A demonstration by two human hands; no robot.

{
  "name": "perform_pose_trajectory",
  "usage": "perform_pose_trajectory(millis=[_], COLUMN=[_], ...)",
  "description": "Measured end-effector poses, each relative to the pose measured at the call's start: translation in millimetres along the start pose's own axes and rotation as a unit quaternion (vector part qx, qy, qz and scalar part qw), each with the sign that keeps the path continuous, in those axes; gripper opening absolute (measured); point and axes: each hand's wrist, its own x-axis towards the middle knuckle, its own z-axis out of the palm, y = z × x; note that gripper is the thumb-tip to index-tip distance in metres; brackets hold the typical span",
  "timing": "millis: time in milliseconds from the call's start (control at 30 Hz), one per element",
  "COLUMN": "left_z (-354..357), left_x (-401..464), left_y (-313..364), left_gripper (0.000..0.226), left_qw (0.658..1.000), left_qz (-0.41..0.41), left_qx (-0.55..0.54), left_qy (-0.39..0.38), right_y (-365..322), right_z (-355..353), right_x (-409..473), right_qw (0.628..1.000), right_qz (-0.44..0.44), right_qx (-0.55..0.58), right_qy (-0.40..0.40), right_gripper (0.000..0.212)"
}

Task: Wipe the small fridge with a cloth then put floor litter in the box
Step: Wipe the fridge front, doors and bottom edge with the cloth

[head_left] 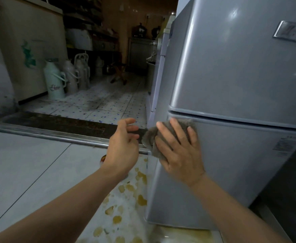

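The small silver fridge (235, 81) fills the right side of the view, with an upper and a lower door. My right hand (178, 151) lies flat with spread fingers on a grey cloth (150, 137), pressing it against the top left corner of the lower door. My left hand (124, 142) hovers just left of the cloth with loosely curled fingers and holds nothing. A small orange-red piece of litter (103, 158) peeks out on the floor behind my left wrist. No box is in view.
Yellow-brown stains (140, 199) spot the pale floor beside the fridge's base. A metal door track (56, 135) crosses the floor ahead. Beyond it, several thermos flasks (56, 79) stand by a cream cabinet (29, 50). A white appliance (158, 71) sits behind the fridge.
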Motion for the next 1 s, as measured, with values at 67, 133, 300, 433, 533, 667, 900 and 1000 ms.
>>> perform_pose_trajectory(millis=[67,133,300,433,533,667,900,1000], left_z=[0.1,-0.3,0.1,10.9,24.5,47.6,75.0,79.3], left_x=[-5.0,-10.1,-15.1,-12.4,-15.1,-20.4,-20.3,-19.1], left_y=[-0.8,-1.2,2.0,3.0,3.0,9.2,19.8,15.8], left_gripper=[0.052,0.051,0.050,0.051,0.049,0.045,0.026,0.027], left_qw=[1.000,1.000,0.999,0.999,0.998,0.996,0.990,0.987], left_qz=[0.002,0.002,0.004,0.003,0.003,0.009,-0.017,-0.011], left_qx=[0.014,0.028,0.034,0.048,0.054,0.080,0.128,0.154], left_qy=[-0.005,-0.005,-0.005,-0.021,-0.031,-0.036,0.048,0.055], right_y=[-4.2,-1.7,34.4,50.1,38.2,38.0,84.0,84.0], right_z=[-1.1,-2.9,-8.1,-1.3,1.7,-4.9,-19.7,-15.0], right_x=[-16.4,-25.5,2.0,10.1,-35.3,-80.4,-41.3,-44.0], right_qw=[0.998,0.992,0.992,0.998,0.999,0.993,0.999,0.994], right_qz=[-0.050,-0.103,-0.123,-0.041,-0.037,-0.089,0.024,0.103], right_qx=[-0.005,-0.014,0.015,0.026,0.013,-0.008,0.026,0.035], right_qy=[-0.043,-0.076,-0.023,0.031,0.008,-0.072,0.003,0.033], right_gripper=[0.030,0.034,0.036,0.034,0.047,0.054,0.051,0.053])
